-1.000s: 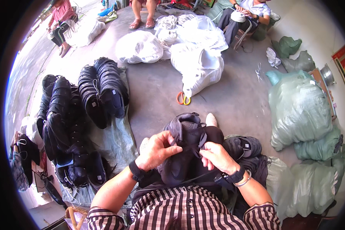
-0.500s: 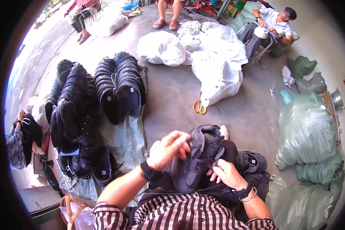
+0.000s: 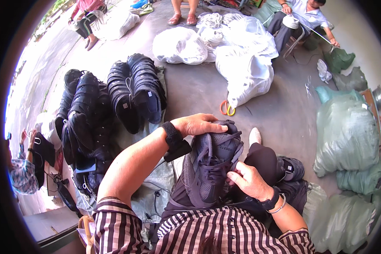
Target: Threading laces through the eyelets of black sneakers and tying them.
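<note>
A dark grey sneaker [image 3: 209, 169] rests on my lap, its toe toward me and its collar facing away. My left hand [image 3: 201, 125] reaches across to the far end and grips the sneaker by its collar, thumb over the top. At the sneaker's right side my right hand [image 3: 249, 182] is closed, thumb and fingers pinched on the dark shoelace [image 3: 237, 156]. The lace crosses the tongue in loose loops. What lies inside the right fingers is mostly hidden.
Rows of stacked dark shoes [image 3: 146, 93] stand at left. Ahead lie scissors [image 3: 227, 108] with orange and yellow handles beside a white sack [image 3: 249, 80]. Green sacks [image 3: 347, 131] line the right; more shoes [image 3: 290, 169] sit by my right knee. Other people sit around.
My left hand has moved from beside the laces to the sneaker's far collar and closed on it. My right hand stays at the lace side. A person at upper right has stretched out a white cord.
</note>
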